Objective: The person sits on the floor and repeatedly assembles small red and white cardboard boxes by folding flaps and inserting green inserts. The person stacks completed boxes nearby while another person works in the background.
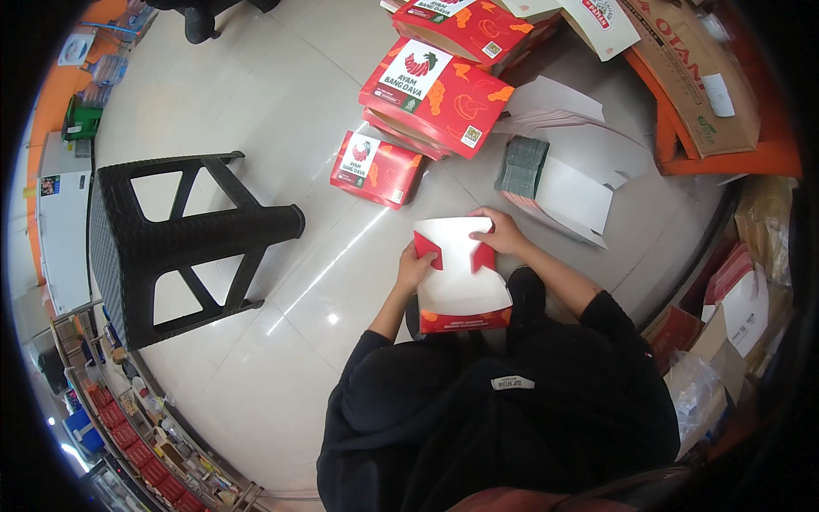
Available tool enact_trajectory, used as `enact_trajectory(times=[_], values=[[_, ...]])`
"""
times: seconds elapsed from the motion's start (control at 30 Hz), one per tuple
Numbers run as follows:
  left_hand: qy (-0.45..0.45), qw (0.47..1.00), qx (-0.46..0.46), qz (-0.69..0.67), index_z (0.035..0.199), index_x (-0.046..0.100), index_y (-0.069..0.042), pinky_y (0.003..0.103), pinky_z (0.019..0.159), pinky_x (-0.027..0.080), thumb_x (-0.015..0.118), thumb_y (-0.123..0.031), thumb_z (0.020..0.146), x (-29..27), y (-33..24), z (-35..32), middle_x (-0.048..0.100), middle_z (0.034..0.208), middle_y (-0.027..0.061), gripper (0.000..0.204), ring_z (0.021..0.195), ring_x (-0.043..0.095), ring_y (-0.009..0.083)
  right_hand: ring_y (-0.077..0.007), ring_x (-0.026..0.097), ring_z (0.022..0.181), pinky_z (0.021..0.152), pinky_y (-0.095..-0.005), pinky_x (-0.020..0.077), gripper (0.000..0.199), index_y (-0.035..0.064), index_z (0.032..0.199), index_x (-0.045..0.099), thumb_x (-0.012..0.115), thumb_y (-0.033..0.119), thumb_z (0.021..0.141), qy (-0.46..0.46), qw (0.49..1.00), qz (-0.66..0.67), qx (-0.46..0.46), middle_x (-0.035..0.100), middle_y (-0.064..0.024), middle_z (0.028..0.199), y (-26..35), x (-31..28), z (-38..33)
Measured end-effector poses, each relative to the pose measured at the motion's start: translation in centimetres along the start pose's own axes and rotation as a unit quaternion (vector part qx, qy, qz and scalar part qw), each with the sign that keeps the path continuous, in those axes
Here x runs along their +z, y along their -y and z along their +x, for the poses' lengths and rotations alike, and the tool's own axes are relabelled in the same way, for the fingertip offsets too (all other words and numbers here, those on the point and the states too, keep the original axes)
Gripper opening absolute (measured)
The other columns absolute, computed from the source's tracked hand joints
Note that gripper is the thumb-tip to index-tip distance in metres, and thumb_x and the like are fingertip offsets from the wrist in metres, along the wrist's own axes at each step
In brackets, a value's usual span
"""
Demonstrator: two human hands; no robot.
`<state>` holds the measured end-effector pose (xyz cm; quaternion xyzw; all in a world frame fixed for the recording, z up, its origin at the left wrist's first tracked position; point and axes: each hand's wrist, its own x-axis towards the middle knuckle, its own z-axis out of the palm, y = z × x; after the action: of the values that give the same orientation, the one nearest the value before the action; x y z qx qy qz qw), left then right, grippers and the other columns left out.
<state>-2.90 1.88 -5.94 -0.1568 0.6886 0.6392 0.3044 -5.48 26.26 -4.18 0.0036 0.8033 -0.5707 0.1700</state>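
Between my hands, over my lap, is a partly folded cardboard food box [465,294], white inside and red outside. My left hand [415,266] grips its left side, the thumb over a red corner flap. On the right side my right hand [502,232] holds the far edge and another red flap, thumb on the inside. The box's near wall stands up, while its far panel lies spread between the hands. Beyond the hands a small closed red box [374,169] rests on the floor, beside larger red boxes [435,94] piled together.
A stack of flat white box blanks [589,183] lies at the right with a dark green bundle [522,168] on it. A black plastic stool [183,247] lies on its side at the left. Brown cartons [704,77] and an orange support [674,128] stand at the far right.
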Motion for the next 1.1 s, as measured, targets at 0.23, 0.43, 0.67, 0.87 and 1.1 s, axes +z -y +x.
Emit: enact_trajectory(times=[0.23,0.43,0.67,0.87,1.1], values=[[-0.093,0.942,0.109,0.302,0.103,0.061,-0.004,0.031,0.071,0.05,0.069,-0.012,0.067,-0.8,-5.9,2.2,0.066,0.089,0.0124,0.037,0.075,0.064,0.0218,-0.0261,0.06,0.087,0.071,-0.0348,0.0492,0.022,0.005,0.086,0.065,0.068,0.005,0.064,0.009,0.953,-0.292,-0.08,0.063,-0.0114,0.088,-0.4,0.2,2.8],[-0.052,0.864,0.197,0.461,0.091,0.068,-0.014,0.034,0.074,0.049,0.073,-0.012,0.058,-0.6,-7.1,3.1,0.066,0.089,0.0079,0.034,0.082,0.062,0.0233,-0.0242,0.058,0.087,0.069,-0.0363,0.0488,0.006,0.0056,0.073,0.062,0.061,0.007,0.066,0.065,0.931,-0.35,-0.082,0.06,-0.0088,0.08,0.5,0.5,3.5],[0.044,0.645,0.232,0.727,0.085,0.066,-0.013,0.039,0.083,0.045,0.053,-0.013,0.077,0.4,-6.1,1.5,0.063,0.086,0.0036,0.014,0.086,0.059,0.0172,-0.021,0.055,0.092,0.068,-0.0348,0.0481,0.01,0.0055,0.076,0.06,0.055,0.005,0.067,0.096,0.857,-0.435,-0.259,0.055,-0.0054,0.086,0.1,2.1,1.0],[-0.098,0.659,0.271,0.695,0.108,0.051,0.0,0.043,0.081,0.048,0.058,-0.021,0.08,1.0,-3.7,-2.9,0.055,0.104,0.0123,0.036,0.093,0.059,0.0272,-0.0251,0.052,0.099,0.078,-0.0388,0.0463,0.011,0.0041,0.079,0.06,0.059,0.009,0.07,-0.001,0.906,-0.374,-0.2,0.056,-0.0067,0.091,0.4,0.2,-1.1],[-0.068,0.82,-0.032,0.567,0.102,0.051,0.004,0.039,0.064,0.052,0.053,-0.019,0.087,-0.9,-7.1,-4.6,0.062,0.084,0.0226,0.028,0.078,0.063,0.0345,-0.0377,0.061,0.069,0.066,-0.0458,0.0488,0.018,0.0002,0.08,0.061,0.057,0.018,0.082,-0.019,0.955,-0.292,0.053,0.064,-0.0174,0.081,0.2,-2.1,-3.0]])
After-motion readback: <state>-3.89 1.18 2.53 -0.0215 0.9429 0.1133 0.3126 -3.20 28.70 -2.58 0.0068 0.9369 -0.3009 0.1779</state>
